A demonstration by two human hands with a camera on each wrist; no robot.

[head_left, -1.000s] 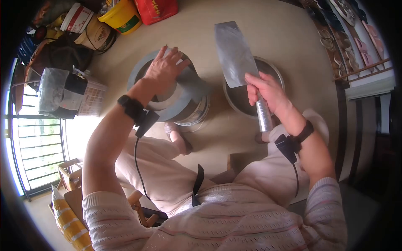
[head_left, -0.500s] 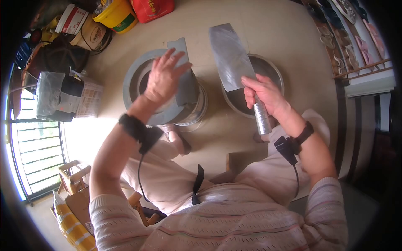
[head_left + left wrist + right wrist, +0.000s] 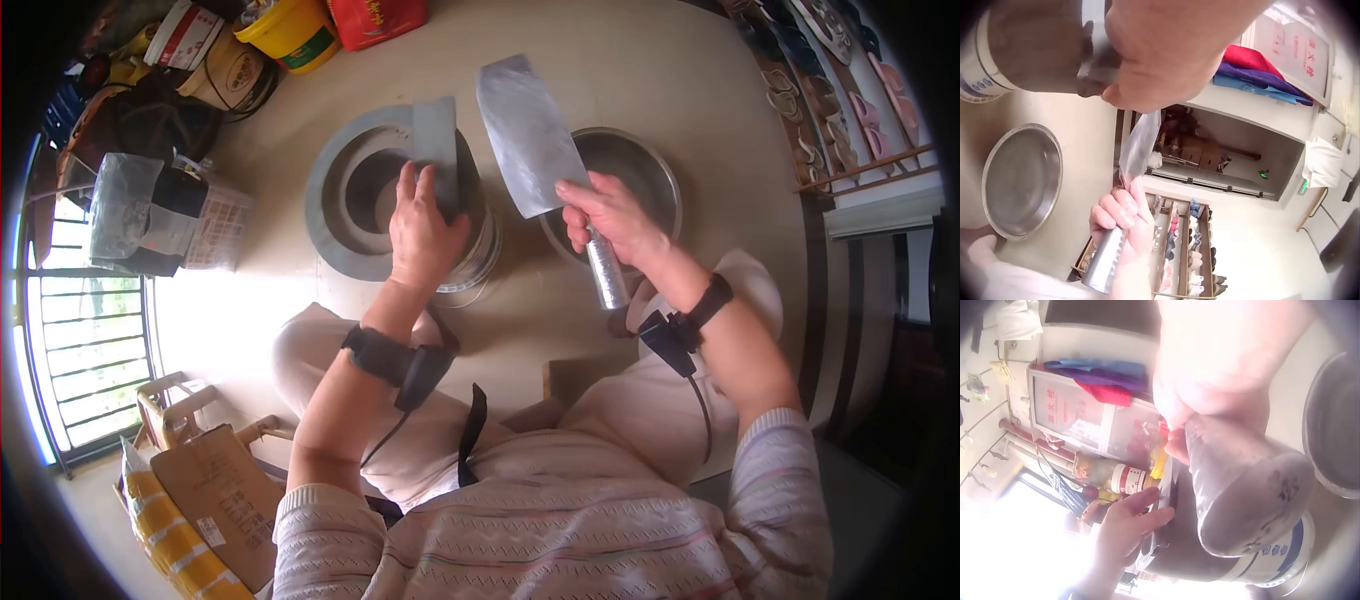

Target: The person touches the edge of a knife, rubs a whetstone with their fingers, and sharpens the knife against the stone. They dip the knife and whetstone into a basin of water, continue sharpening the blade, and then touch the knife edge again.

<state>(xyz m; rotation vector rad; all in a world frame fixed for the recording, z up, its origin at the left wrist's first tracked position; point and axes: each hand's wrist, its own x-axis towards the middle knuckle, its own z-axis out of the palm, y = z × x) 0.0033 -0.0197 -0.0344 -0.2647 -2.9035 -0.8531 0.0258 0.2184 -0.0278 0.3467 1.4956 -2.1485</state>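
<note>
My right hand grips a cleaver by its metal handle, thumb on the lower blade, with the broad blade pointing up and left. The round handle end fills the middle of the right wrist view. A grey flat slab lies across the right side of a wide grey ring-shaped top, which sits over a white bucket. Over the ring is my left hand, fingers extended, its thumb side right at the slab's near end. The hand hides part of the slab and the ring's dark hollow.
A metal basin stands on the floor behind the cleaver. Buckets, including a yellow one, and a red bag line the back left. A plastic basket stands left; a shoe rack is right, a cardboard box low left.
My left hand has drawn back from the slab's far part toward its near end. The slab has turned from slanted to nearly straight away from me. The cleaver has shifted slightly left.
</note>
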